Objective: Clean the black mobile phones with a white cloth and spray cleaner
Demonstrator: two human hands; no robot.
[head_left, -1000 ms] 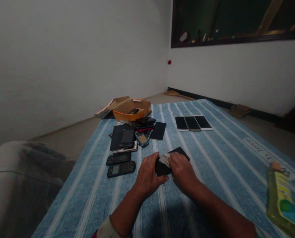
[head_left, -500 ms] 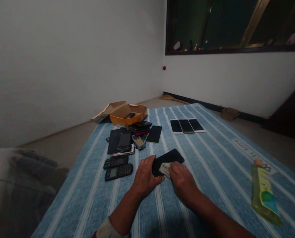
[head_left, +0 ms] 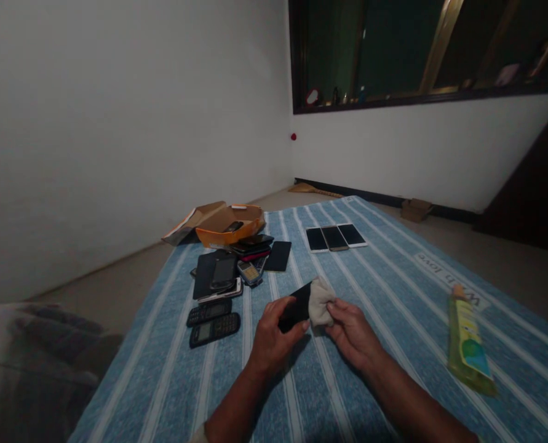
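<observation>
My left hand (head_left: 276,335) grips a black smartphone (head_left: 297,307) by its left end, thumb along the near edge and fingers on the far side. A pale grey cloth (head_left: 320,301) covers the phone's right end. Between thumb and fingers, my right hand (head_left: 351,329) pinches the cloth's right side. Both hands are over the blue striped tablecloth (head_left: 296,394). Left of them lie two keypad phones (head_left: 214,329), and behind these a pile of phones (head_left: 222,271). How far the cloth wraps under the phone is hidden.
At the back left, an orange box (head_left: 230,234) stands with its flap out. Three smartphones (head_left: 334,237) lie in a row at the far middle. A bottle of yellow-green liquid (head_left: 470,347) rests on the right. Grey fabric (head_left: 29,369) is at the left edge.
The phone now appears tilted up off the tablecloth in my left hand. The cloth has gone from the screen's near middle to around its right end. The camera view has shifted slightly.
</observation>
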